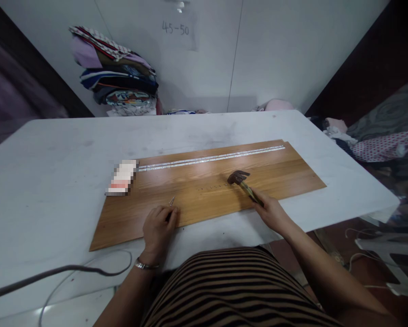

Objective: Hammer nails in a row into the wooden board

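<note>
My right hand [270, 211] is wrapped round the handle of a claw hammer [238, 177], whose dark, rusty head hangs over the middle of the wooden board [292, 177]. Close to that head, a row of several small nails [214, 186] runs leftward along the board. My left hand [159, 227] rests at the board's near edge, fingers curled in. A couple of thin metal nails [171, 200] stick out past its fingertips. What else lies inside that hand is hidden. Two pale strips [204, 160] with marks along them lie side by side towards the board's far edge.
A pixelated phone-like object [122, 178] lies on the board's left end. Under the board is a white table [54, 181]. A dark cable [64, 269] crosses at the front left. Folded cloth [122, 77] is stacked behind the table; a white plastic stool [390, 259] stands right.
</note>
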A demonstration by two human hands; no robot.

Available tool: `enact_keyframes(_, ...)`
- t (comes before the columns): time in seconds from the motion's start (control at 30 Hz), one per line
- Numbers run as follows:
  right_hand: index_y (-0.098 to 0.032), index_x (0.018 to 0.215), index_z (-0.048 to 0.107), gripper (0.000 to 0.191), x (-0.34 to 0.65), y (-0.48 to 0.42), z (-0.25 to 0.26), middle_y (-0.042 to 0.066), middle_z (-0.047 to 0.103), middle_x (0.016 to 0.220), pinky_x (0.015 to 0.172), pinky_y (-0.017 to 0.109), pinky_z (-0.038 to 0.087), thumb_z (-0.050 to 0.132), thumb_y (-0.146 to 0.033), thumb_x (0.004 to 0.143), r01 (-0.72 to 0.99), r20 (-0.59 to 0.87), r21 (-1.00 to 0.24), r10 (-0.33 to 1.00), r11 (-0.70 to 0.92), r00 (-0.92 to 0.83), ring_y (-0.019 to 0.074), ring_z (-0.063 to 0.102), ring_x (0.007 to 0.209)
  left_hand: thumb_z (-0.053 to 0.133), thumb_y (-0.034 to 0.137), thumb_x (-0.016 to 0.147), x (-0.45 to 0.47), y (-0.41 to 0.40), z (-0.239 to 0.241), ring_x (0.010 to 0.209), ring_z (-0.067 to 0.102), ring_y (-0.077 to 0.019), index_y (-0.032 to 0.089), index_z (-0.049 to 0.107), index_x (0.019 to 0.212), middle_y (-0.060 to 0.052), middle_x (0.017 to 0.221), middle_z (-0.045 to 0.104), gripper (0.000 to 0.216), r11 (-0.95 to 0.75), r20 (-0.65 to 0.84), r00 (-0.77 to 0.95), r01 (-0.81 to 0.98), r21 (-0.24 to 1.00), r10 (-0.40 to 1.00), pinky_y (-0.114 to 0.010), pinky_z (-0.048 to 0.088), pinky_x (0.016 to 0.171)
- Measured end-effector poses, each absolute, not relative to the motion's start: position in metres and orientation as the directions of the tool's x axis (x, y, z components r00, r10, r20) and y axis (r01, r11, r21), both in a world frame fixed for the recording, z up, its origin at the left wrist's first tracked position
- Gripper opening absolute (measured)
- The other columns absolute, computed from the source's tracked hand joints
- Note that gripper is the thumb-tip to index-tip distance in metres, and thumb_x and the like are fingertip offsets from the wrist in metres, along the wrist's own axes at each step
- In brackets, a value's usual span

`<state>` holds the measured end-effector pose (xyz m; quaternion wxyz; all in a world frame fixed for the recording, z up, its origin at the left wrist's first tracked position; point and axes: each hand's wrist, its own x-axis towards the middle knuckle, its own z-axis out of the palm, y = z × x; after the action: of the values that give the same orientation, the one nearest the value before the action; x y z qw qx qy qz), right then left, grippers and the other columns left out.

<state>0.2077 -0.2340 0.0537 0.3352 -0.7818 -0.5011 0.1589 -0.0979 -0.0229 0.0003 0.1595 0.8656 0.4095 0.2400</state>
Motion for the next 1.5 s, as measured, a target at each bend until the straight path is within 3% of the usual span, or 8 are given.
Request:
enact_keyframes(0.57,-0.024,0.137,0.056,0.053,0.207,-0.235,0.055,0.006,0.067,0.129,0.102,0.043,0.05,0.05,-0.015,0.085,0.68,0.123,-0.693,0.891,-0.238,0.437,0.0264,0.061,0.12,0.048,0.042,0.093,-0.097,-0.024,0.002,0.081,0.059,-0.0197,0.021,0.068,0.082,-0.005,0.084,0.067,0.032,-0.605,0.274,0.545,0.642,0.471,0.792,-0.033,0.043,0.074)
enact_keyframes(1.2,-0.019,0.137,0.056,0.052,0.209,-0.235,0.05,0.01,0.068,0.127,0.095,0.043,0.054,0.05,-0.02,0.085,0.678,0.074,-0.677,0.89,-0.287,0.45,0.0281,0.066,0.113,0.049,0.039,0.094,-0.098,-0.024,-0.002,0.083,0.059,-0.0183,0.02,0.069,0.083,-0.005,0.086,0.067,0.03,-0.616,0.297,0.543,0.64,0.459,0.786,-0.031,0.044,0.075)
enact_keyframes(1.5,-0.021,0.136,0.058,0.051,0.211,-0.236,0.045,0.011,0.067,0.127,0.099,0.048,0.051,0.052,-0.02,0.085,0.673,0.11,-0.688,0.878,-0.271,0.466,0.0296,0.064,0.116,0.049,0.04,0.094,-0.098,-0.023,-0.004,0.085,0.059,-0.0195,0.02,0.069,0.082,-0.006,0.087,0.067,0.031,-0.617,0.299,0.545,0.624,0.48,0.783,-0.032,0.044,0.076)
